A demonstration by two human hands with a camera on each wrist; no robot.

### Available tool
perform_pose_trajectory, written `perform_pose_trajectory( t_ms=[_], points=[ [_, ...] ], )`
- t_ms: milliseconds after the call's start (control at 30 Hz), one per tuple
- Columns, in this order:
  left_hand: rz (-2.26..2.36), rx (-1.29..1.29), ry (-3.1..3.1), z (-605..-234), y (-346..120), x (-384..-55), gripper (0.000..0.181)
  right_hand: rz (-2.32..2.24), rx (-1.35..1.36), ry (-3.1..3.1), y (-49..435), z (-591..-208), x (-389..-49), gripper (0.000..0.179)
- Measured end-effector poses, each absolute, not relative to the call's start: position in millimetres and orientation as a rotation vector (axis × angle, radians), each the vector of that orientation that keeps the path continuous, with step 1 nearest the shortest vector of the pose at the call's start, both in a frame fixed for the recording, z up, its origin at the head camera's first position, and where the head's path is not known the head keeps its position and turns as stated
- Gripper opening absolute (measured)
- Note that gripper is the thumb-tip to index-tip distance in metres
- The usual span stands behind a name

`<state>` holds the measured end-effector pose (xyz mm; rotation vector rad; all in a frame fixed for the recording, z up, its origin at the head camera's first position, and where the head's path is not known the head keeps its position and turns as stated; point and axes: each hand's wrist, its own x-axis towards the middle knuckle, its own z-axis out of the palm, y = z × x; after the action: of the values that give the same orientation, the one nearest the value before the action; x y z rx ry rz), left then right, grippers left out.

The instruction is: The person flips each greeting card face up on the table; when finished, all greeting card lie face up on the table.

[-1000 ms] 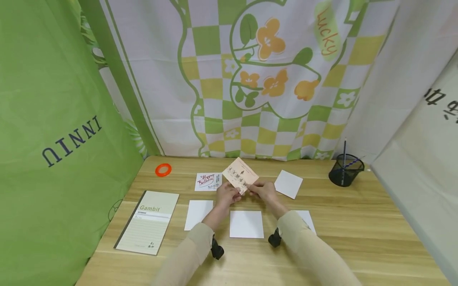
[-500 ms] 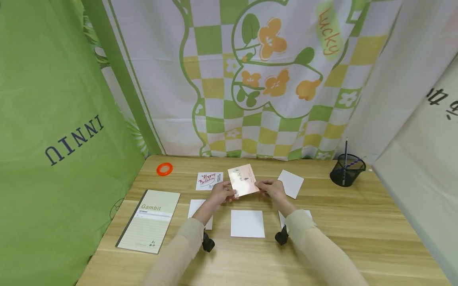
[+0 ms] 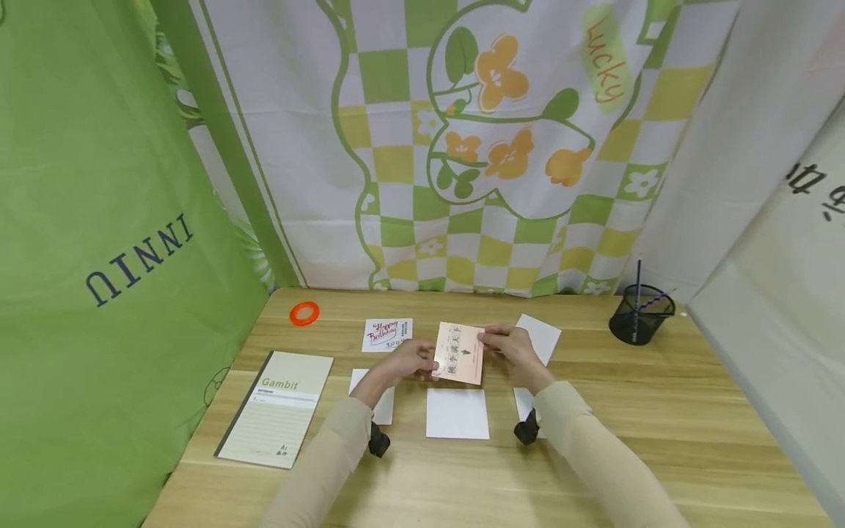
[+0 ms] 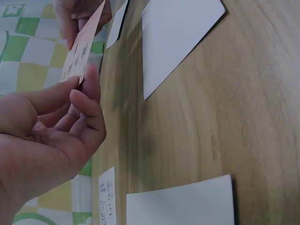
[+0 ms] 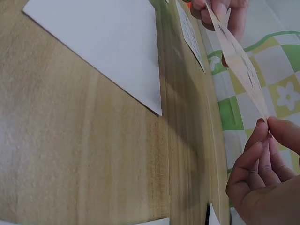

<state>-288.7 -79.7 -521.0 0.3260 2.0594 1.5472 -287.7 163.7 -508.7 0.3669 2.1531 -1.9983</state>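
A pale pink card (image 3: 462, 353) with dark printed characters is held above the table between both hands. My left hand (image 3: 411, 359) pinches its left edge between thumb and fingers, as the left wrist view also shows at the card's near corner (image 4: 77, 68). On the opposite side, my right hand (image 3: 513, 346) pinches the upper right edge; in the right wrist view the card (image 5: 241, 65) appears nearly edge-on and slightly bent. Just below it on the table lies a blank white card (image 3: 458, 413). A white "Happy Birthday" card (image 3: 386, 334) lies behind the left hand.
More blank white cards lie at the back right (image 3: 543, 336), under the left forearm (image 3: 383, 412) and partly hidden by the right forearm (image 3: 524, 400). A Gambit notebook (image 3: 276, 411) and an orange ring (image 3: 304, 313) are at left. A black mesh pen holder (image 3: 634, 323) stands at back right.
The pink card has been turned and brought slightly right and nearer, so its printing now runs sideways. Both hands have shifted along its edges; the left now grips the left side, the right the upper right.
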Motion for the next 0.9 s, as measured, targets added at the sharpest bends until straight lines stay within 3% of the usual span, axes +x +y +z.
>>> perform_pose_trajectory(
  t_ms=[167,433,633,900],
  points=[
    [1.496,0.328,2.096,-517,-83,-290,0.051,-1.965,0.320,2.150,169,-510,-288,0.036],
    [1.920,-0.060,2.187,-515,-84,-296,0.032,-1.781,0.144,2.221,176,-511,-288,0.036],
    [2.237,-0.233,2.006,-519,-77,-298,0.048,-1.799,0.190,2.249,173,-511,-286,0.038],
    [2.109,-0.202,1.979,-530,-59,-288,0.064,-1.999,0.419,2.181,166,-515,-287,0.039]
  ],
)
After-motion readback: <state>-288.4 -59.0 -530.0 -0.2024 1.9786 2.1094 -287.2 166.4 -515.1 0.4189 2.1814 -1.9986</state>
